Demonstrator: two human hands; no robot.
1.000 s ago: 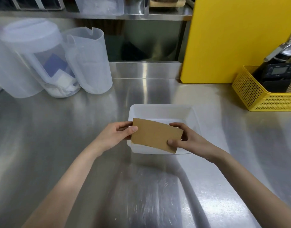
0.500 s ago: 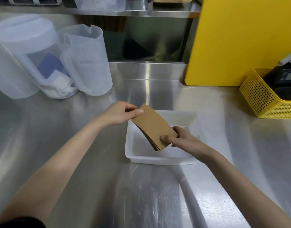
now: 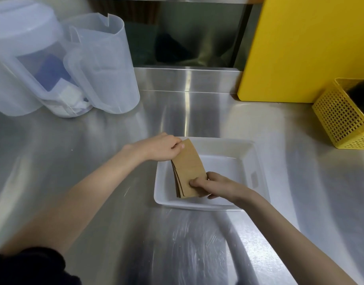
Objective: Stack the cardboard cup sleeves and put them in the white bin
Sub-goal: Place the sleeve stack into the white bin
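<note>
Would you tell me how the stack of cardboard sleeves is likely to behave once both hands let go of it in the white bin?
The stack of cardboard sleeves looks thin and light. Its edges already fan apart at the left, so it may splay or slide once freed. Leaning in the white bin, gripped by the left hand and right hand, it will probably fall flat.

Plain brown cardboard cup sleeves (image 3: 188,169), white plastic bin (image 3: 257,159), silver steel table (image 3: 94,153), yellow perforated basket (image 3: 341,118).

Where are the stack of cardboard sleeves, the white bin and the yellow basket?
stack of cardboard sleeves (image 3: 189,169): head view, on its top brown face.
white bin (image 3: 257,161): head view, on its right wall.
yellow basket (image 3: 339,118): head view, on its perforated front wall.
</note>
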